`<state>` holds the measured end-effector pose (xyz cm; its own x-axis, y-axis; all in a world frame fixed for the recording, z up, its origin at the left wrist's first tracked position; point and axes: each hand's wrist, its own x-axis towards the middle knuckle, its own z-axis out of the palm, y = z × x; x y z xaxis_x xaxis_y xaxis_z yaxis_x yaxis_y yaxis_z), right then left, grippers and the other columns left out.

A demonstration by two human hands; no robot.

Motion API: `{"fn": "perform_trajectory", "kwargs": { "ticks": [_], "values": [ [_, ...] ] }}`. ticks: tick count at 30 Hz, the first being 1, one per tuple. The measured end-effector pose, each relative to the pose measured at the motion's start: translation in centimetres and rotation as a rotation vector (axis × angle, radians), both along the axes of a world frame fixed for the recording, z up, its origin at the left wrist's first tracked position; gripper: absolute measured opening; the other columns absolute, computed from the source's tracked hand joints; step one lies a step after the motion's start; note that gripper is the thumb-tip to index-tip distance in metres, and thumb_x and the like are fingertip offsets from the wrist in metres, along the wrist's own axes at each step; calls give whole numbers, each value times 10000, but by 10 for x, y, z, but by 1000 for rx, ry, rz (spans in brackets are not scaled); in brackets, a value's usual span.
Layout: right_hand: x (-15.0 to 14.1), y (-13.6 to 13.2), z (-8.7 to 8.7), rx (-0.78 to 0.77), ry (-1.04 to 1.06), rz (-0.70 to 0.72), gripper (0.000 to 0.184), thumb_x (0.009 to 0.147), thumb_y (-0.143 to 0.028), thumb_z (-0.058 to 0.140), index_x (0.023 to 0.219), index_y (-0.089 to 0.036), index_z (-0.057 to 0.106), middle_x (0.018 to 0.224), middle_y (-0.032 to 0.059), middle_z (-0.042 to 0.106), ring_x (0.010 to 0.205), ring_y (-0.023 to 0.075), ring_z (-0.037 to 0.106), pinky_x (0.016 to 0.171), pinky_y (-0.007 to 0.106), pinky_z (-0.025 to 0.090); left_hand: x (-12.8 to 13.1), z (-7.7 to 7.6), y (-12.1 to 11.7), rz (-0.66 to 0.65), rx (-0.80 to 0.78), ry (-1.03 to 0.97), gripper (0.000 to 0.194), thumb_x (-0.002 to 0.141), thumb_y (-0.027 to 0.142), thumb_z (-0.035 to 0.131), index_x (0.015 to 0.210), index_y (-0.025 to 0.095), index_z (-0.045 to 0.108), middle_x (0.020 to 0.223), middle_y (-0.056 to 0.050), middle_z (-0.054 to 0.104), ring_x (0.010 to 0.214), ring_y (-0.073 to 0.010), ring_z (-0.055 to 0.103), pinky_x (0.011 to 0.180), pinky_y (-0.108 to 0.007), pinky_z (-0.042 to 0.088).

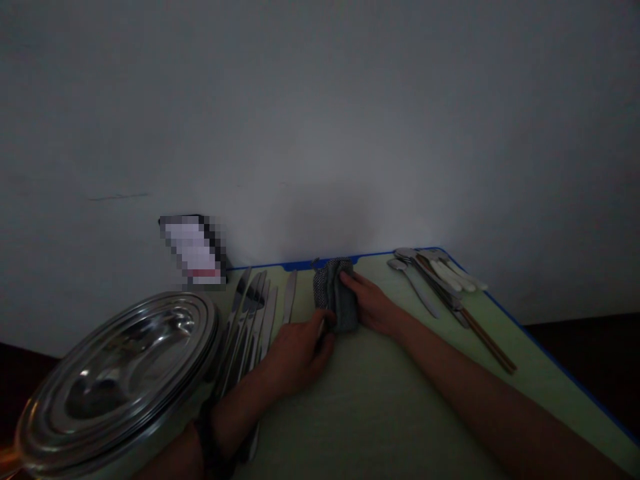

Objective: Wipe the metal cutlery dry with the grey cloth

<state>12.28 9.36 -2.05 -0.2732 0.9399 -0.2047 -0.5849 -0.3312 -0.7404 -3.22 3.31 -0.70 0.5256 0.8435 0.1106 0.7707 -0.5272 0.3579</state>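
Over the middle of the table my right hand [373,303] is closed around a folded grey cloth [345,310], thumb on top. A speckled dark part of the cloth shows on its left side. Just to the left, my left hand [300,350] is closed in a pinch at the cloth's lower edge. A thin, shiny piece, like the handle of a utensil, shows between its fingers; the cloth hides the rest, so its kind is unclear. Left of my hands lie several table knives [250,320], and one knife [289,297] lies apart from them, nearer the cloth.
A stack of steel divided plates [200,320] stands at the left. On the right are spoons [415,287], white-handled cutlery [453,275] and brown chopsticks [487,338]. A phone-like device [195,250], blurred, leans on the wall [320,133] behind the blue-edged green table [380,413].
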Motion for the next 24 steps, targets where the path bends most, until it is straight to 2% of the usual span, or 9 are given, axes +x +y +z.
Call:
{"fn": "perform_trajectory", "kwargs": {
  "ticks": [6,13,18,24],
  "values": [
    [1,1,-2,28,2,21,184,758,-267,578,933,-210,573,845,21,683,859,159,633,806,337,491,1,0,-2,41,17,-50,419,857,258,395,1251,192,271,686,0,630,556,-191,609,518,-268,393],
    [1,2,-5,52,27,36,210,731,-249,607,934,-202,582,861,26,688,852,161,637,798,322,489,-1,-2,-1,41,-24,-106,525,846,235,401,1318,207,174,792,-30,657,594,-200,616,529,-274,396],
    [1,2,-4,30,29,34,189,729,-222,602,916,-202,589,856,24,689,837,161,639,779,317,494,-1,-4,1,75,-51,-120,559,831,217,404,1336,220,164,820,-41,664,610,-205,621,538,-280,398],
    [1,-1,-2,53,-11,-16,242,664,-201,649,901,-199,598,815,15,690,788,168,643,750,322,497,0,-4,1,72,-59,-162,567,822,203,410,1332,213,162,888,-51,653,595,-175,603,541,-267,393]
  ]
}}
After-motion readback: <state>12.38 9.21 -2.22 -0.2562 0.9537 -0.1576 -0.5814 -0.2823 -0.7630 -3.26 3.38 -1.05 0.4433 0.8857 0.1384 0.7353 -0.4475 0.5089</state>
